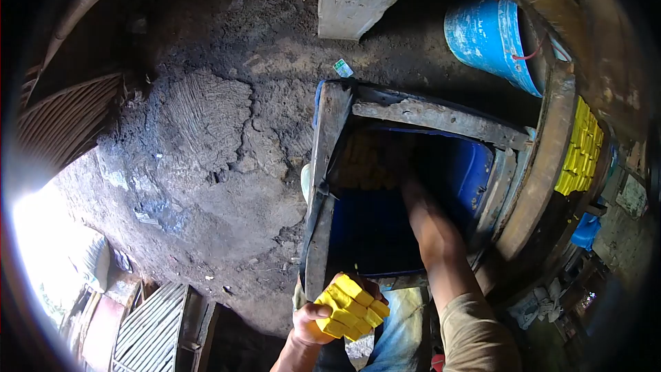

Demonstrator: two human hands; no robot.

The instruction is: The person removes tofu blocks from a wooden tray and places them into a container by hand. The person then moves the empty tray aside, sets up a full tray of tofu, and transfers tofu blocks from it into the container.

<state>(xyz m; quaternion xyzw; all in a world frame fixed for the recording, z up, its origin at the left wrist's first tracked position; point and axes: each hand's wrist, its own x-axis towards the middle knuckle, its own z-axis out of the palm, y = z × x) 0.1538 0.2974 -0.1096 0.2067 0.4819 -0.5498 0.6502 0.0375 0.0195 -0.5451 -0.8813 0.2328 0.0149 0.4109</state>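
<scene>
My left hand (311, 322) is wrapped round a cluster of small yellow blocks (351, 308), held together in front of my body at the near edge of a blue bin (480, 172). My right arm reaches down into this bin, and my right hand (398, 153) is deep in shadow, so its fingers cannot be made out. Beside it, dim yellowish blocks (363, 158) lie in rows at the bin's far left part. A weathered wooden frame (441, 118) surrounds the bin's opening.
More yellow blocks (580, 148) lie in rows at the right, beyond a curved wooden rim (544, 186). A blue bucket (485, 38) stands at the upper right. Rough dirt ground (213, 145) spreads to the left, with a slatted bamboo piece (151, 327) at the lower left.
</scene>
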